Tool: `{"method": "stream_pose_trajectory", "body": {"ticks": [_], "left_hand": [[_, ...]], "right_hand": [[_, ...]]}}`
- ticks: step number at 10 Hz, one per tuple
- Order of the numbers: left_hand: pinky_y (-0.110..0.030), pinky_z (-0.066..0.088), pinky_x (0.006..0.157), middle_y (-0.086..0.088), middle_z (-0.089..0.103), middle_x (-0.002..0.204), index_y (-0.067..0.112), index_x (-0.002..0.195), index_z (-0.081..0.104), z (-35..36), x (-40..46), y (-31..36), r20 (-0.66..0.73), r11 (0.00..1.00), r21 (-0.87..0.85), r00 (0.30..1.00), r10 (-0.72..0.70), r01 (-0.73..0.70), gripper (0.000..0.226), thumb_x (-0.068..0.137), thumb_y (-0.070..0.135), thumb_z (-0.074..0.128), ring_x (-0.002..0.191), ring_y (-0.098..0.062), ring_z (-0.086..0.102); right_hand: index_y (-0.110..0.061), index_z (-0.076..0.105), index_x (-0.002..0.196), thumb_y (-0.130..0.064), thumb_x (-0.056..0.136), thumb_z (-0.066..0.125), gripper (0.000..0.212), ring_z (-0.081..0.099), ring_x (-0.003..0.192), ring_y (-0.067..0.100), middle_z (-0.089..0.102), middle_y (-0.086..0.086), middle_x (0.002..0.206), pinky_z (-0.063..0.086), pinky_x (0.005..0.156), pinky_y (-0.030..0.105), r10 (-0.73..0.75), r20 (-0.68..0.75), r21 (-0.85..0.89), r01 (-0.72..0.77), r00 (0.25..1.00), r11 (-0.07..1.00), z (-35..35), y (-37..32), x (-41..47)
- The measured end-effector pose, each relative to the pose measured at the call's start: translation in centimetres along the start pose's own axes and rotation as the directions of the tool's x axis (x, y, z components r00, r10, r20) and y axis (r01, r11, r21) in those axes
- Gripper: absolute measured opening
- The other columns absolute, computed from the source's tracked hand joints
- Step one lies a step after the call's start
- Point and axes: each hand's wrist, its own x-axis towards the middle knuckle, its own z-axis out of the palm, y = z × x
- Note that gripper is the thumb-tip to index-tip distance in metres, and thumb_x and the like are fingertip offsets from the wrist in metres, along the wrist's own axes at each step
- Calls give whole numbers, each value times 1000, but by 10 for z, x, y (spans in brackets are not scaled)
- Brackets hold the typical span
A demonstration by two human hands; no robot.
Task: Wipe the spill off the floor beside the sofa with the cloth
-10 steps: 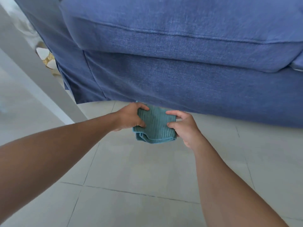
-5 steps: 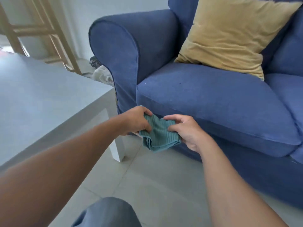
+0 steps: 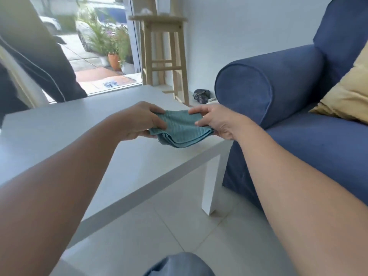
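Note:
A folded teal ribbed cloth (image 3: pixel 180 129) hangs in the air over the near right corner of a white low table (image 3: pixel 69 132). My left hand (image 3: pixel 139 121) pinches its left edge and my right hand (image 3: pixel 216 121) pinches its right edge. The blue sofa (image 3: pixel 298 116) stands on the right, its rounded armrest level with my hands. Pale tiled floor (image 3: pixel 179 226) shows below, between the table leg and the sofa base. No spill is visible on the tiles in view.
A mustard cushion (image 3: pixel 348 92) lies on the sofa seat. A wooden stool (image 3: pixel 163 52) stands by the wall behind the table, with a dark bundle (image 3: pixel 201 94) on the floor near it. Another person in dark clothes (image 3: pixel 35 56) stands at far left. My knee (image 3: pixel 179 265) shows at the bottom.
My view has risen from the floor under the sofa to the tabletop and armrest. Both hands have lifted the cloth from near the floor to above the table corner, and it looks flatter.

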Motion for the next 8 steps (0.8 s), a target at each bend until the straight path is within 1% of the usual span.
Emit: {"method": "stream_pose_trajectory", "body": {"ticks": [1,2,3,4,5,6,7,8], "left_hand": [[-25,60,59,-7,57,112,8,135,56,-29,-9,-27,-68,997,16,994,-80,81,57,82,-4,73,95,-24,65],[-30,62,65,-9,60,109,6,130,57,-40,-16,-53,-123,982,91,980,-154,165,56,78,-2,77,91,-24,67],[-41,62,79,-13,57,118,9,114,63,-41,-14,-67,-217,962,185,963,-159,201,45,74,6,82,95,-30,67],[-42,61,80,-12,54,122,8,113,64,-46,-10,-68,-242,927,305,959,-147,219,48,71,18,85,94,-30,67],[-33,57,78,-4,36,127,13,118,61,-51,-7,-71,-257,865,453,961,-103,214,51,75,32,78,91,-25,61],[-36,41,95,-4,28,130,19,128,59,-53,-4,-77,-269,759,623,963,-21,190,49,83,38,62,115,-26,43],[-43,35,95,-3,34,131,24,118,64,-52,-5,-79,-301,705,691,950,78,161,38,83,36,56,122,-28,34],[-46,39,90,-1,44,123,27,105,68,-49,1,-68,-312,667,739,927,209,99,27,83,36,56,118,-28,42]], "right_hand": [[-13,68,127,16,91,57,48,67,101,33,62,16,129,58,91,45,-19,89,-160,33,996,987,37,-10,26],[-17,70,126,12,89,62,48,64,115,33,63,11,129,56,97,43,-16,153,-342,68,988,937,69,-10,44],[-21,71,124,9,88,62,48,60,114,24,62,6,130,54,99,39,-44,153,-435,108,987,894,88,-8,53],[-23,72,122,4,83,61,48,60,112,21,64,4,130,53,96,34,-88,136,-490,145,987,860,92,-7,55],[-28,72,119,-6,82,61,45,61,106,16,64,-4,123,51,79,24,-139,129,-559,188,982,808,93,-3,56],[-30,74,117,-18,85,63,36,61,100,14,63,-8,113,48,76,24,-221,108,-636,239,969,734,94,2,56],[-29,76,106,-28,90,62,22,64,97,17,66,-9,102,55,85,35,-285,71,-686,255,956,682,92,5,50],[-25,77,93,-30,92,59,18,66,86,18,68,-10,86,52,70,30,-352,-23,-689,241,936,684,80,1,42]]}}
